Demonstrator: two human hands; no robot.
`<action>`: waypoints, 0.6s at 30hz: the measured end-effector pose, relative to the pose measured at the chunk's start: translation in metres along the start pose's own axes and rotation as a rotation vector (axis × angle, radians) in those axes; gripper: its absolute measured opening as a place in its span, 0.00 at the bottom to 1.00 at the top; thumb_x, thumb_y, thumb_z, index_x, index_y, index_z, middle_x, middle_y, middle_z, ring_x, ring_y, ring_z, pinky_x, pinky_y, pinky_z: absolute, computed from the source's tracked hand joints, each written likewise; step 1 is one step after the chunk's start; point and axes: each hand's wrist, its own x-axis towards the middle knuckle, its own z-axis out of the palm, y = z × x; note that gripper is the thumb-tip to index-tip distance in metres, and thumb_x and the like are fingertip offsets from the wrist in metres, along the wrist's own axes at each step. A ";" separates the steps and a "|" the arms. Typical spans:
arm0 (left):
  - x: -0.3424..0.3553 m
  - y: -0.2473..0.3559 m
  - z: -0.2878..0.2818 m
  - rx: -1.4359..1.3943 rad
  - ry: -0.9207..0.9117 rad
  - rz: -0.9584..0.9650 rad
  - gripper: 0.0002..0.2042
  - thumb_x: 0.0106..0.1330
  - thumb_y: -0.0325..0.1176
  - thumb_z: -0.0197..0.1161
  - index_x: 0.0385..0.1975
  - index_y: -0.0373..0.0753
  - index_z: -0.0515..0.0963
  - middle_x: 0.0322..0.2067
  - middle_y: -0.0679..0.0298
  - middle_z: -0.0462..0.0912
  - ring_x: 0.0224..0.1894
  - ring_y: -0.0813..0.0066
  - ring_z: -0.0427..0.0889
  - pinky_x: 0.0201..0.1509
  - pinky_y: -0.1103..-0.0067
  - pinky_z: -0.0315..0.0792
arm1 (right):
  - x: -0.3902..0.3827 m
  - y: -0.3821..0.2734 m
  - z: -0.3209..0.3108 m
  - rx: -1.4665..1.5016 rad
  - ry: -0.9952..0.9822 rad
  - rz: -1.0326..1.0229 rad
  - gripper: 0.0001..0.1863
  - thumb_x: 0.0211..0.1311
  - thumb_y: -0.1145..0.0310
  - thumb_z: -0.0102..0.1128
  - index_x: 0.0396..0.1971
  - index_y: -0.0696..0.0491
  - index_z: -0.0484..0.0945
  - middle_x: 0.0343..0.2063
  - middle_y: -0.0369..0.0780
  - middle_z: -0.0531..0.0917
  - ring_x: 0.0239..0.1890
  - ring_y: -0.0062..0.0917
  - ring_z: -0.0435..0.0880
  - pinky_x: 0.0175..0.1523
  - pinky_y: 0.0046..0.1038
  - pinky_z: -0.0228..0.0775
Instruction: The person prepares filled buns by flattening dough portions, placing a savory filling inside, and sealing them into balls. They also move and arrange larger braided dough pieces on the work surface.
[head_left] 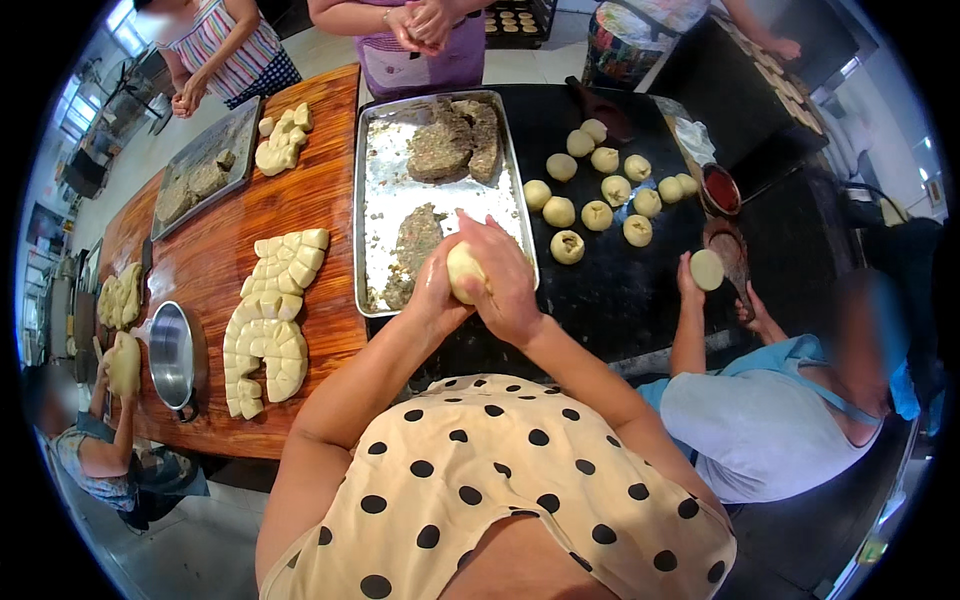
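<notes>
Both my hands are cupped round a pale dough ball (464, 273), above the near edge of a metal tray. My left hand (434, 290) supports it from the left, and my right hand (507, 285) curls over it from the right. The metal tray (378, 205) bears a small mound of speckled brownish filling (418, 248) just beyond my hands and a larger block of filling (438, 143) at its far end. On the black table to the right sit several round dough balls (597, 215), some with puckered or open tops.
Cut dough pieces (270, 330) lie on the wooden table (200, 395) at left, beside a metal pan (172, 350) and a second tray (240, 140). At right, a co-worker holds a flat dough disc (707, 270) and a wooden tool, near a red-filled bowl (721, 189). Other people stand around.
</notes>
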 end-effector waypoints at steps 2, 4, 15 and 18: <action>0.002 0.012 -0.012 0.204 -0.094 -0.132 0.22 0.75 0.54 0.46 0.57 0.44 0.69 0.51 0.59 0.78 0.50 0.67 0.82 0.52 0.70 0.81 | 0.003 -0.009 -0.011 -0.036 -0.047 0.016 0.25 0.60 0.56 0.66 0.51 0.58 0.79 0.52 0.48 0.81 0.58 0.44 0.78 0.66 0.44 0.66; 0.005 0.008 -0.008 0.351 -0.037 -0.191 0.25 0.75 0.56 0.45 0.58 0.42 0.69 0.51 0.57 0.79 0.51 0.67 0.82 0.52 0.69 0.80 | 0.004 -0.007 -0.021 -0.106 -0.136 -0.025 0.28 0.55 0.56 0.72 0.52 0.57 0.79 0.53 0.47 0.81 0.58 0.44 0.78 0.66 0.42 0.66; 0.052 -0.059 -0.041 -0.125 0.012 -0.072 0.10 0.73 0.34 0.46 0.43 0.42 0.75 0.40 0.59 0.79 0.42 0.64 0.81 0.46 0.71 0.80 | -0.052 0.049 0.003 -0.132 0.037 0.020 0.08 0.60 0.71 0.62 0.38 0.57 0.82 0.39 0.44 0.85 0.43 0.38 0.85 0.53 0.39 0.77; 0.080 -0.076 -0.089 -0.072 -0.087 -0.082 0.11 0.73 0.34 0.46 0.47 0.41 0.74 0.43 0.58 0.79 0.45 0.64 0.80 0.49 0.70 0.79 | -0.057 0.049 0.004 -0.111 0.067 0.032 0.07 0.59 0.72 0.62 0.36 0.57 0.82 0.38 0.44 0.85 0.42 0.37 0.85 0.52 0.38 0.79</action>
